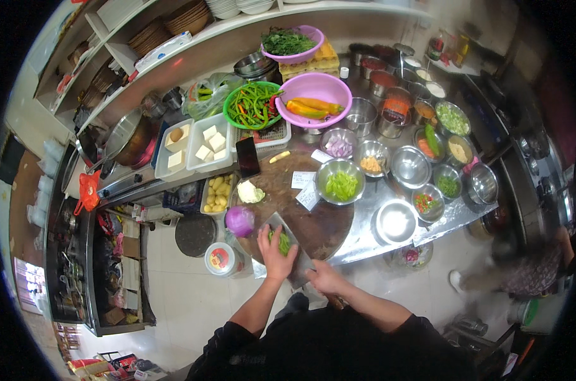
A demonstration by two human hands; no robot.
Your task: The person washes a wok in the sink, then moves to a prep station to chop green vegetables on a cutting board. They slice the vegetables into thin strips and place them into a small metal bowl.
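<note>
My right hand (327, 277) grips a broad Chinese cleaver (305, 259) where its blade meets the handle. The blade lies flat and low at the near edge of the round wooden chopping board (326, 233). Cupped over the blade, my left hand (277, 253) holds cut green vegetable pieces (284, 243) against it; the palm hides part of them. A peeled purple onion (240, 221) sits just left of my left fingers. Beyond it is a pale cut piece of vegetable (250, 192). A steel bowl (340, 196) of similar green pieces stands at the board's far right.
Paper slips with writing (308, 196) and a phone (248, 157) lie around the board. Behind stand tofu tubs (191, 159), a green basket of chillies (252, 105) and a pink bowl (315, 83). Steel bowls (410, 166) crowd the right. A blurred person (530, 271) is at far right.
</note>
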